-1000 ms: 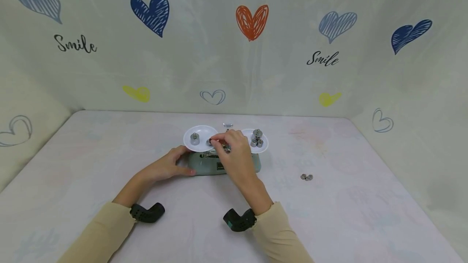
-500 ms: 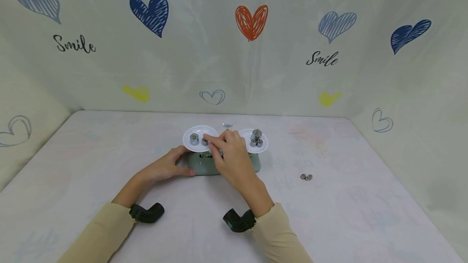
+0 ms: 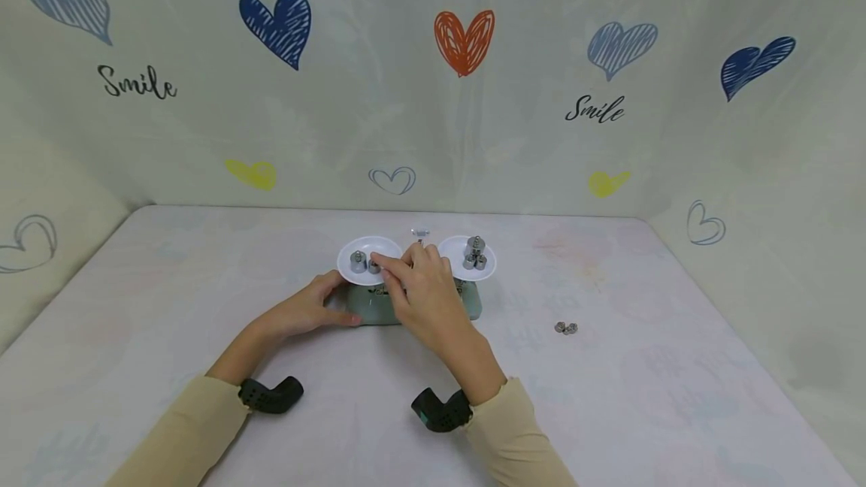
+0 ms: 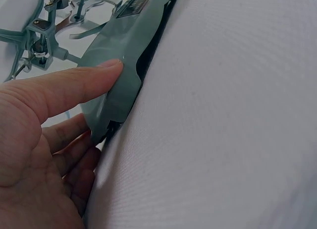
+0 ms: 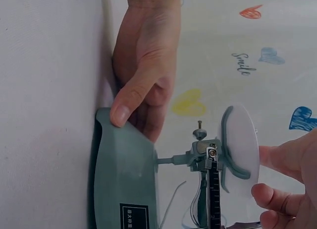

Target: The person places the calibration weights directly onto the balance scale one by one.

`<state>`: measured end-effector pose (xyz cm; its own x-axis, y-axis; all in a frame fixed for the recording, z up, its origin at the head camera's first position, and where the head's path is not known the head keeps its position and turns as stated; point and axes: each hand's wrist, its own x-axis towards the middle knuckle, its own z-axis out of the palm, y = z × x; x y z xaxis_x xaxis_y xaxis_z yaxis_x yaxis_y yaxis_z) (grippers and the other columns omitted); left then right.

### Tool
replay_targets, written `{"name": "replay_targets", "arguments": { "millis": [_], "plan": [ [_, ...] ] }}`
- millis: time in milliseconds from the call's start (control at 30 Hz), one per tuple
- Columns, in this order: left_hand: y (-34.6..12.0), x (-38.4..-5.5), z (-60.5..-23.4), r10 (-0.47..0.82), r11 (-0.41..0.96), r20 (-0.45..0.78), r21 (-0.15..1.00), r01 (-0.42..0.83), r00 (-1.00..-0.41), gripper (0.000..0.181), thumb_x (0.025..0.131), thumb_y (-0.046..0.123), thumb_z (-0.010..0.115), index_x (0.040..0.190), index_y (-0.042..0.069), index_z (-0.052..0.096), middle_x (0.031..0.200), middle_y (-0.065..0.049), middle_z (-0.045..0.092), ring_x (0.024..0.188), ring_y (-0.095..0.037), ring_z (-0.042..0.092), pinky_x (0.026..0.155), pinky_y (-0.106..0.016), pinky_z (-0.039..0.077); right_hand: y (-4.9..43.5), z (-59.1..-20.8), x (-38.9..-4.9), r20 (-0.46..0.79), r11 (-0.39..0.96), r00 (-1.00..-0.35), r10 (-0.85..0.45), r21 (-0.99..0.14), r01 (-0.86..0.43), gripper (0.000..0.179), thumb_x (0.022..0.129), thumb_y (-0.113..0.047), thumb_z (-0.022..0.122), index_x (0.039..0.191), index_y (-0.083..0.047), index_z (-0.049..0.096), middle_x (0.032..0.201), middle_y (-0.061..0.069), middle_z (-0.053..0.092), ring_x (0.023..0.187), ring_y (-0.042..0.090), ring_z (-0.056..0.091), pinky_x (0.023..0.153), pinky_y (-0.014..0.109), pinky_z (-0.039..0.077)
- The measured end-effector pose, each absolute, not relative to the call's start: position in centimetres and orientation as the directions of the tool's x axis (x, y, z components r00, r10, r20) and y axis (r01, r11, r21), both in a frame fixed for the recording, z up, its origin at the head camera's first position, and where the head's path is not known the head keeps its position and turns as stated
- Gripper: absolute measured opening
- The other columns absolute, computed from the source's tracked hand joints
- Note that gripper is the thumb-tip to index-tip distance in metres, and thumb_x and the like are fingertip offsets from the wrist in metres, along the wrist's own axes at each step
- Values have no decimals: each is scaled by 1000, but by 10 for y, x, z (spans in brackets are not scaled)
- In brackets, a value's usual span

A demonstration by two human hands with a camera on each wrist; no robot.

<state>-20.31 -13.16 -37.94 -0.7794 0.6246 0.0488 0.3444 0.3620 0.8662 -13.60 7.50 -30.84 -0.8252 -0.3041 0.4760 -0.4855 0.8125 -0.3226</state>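
A green balance scale with two white pans stands mid-table. My left hand [image 3: 304, 312] grips the left end of its base [image 4: 106, 75], thumb on the front and fingers behind. Over the left pan [image 3: 348, 243], my right hand [image 3: 429, 288] pinches a small metal weight [image 3: 374, 267] between thumb and index finger, close beside a larger metal weight [image 3: 358, 261]. The right wrist view has these fingers [image 5: 272, 197] behind the pan's edge, which hides the weight. On the right pan [image 3: 449, 246] several metal weights [image 3: 476, 252] stand grouped together.
A few small metal weights [image 3: 566, 328] lie on the white tabletop [image 3: 649, 397], right of the scale. Behind the table hangs a pale curtain [image 3: 528, 126] printed with hearts.
The right hand has shifted left with the small weight, bringing it nearer the larger one. The left pan has dipped slightly and the right pan has risen. My left hand stays put.
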Motion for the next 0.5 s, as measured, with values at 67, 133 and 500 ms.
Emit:
{"name": "replay_targets", "arguments": {
  "millis": [67,133,500],
  "plan": [
    [-131,-203,-379,626,362,50,866,346,-778,80,78,18,73,142,1,30,148,-20,31,138,-40,21,110,-61,12,75,-308,-136,477,812,-824,-304,-323,-486,29,94,-20,54,121,-22,64,84,-1,52,76,14,39,66,24,28],
    [-131,-202,-378,629,363,54,861,355,-776,79,78,18,73,142,0,30,147,-21,32,137,-41,22,109,-62,14,76,-308,-136,481,813,-823,-303,-319,-487,29,94,-21,54,122,-23,63,84,-1,52,76,14,39,66,23,28],
    [-132,-200,-376,622,386,39,854,349,-782,79,78,19,73,142,-1,30,147,-22,32,137,-42,22,109,-62,14,76,-307,-135,478,813,-819,-318,-308,-495,31,94,-22,53,124,-23,61,83,-2,50,74,13,37,64,22,26]
  ]
}}
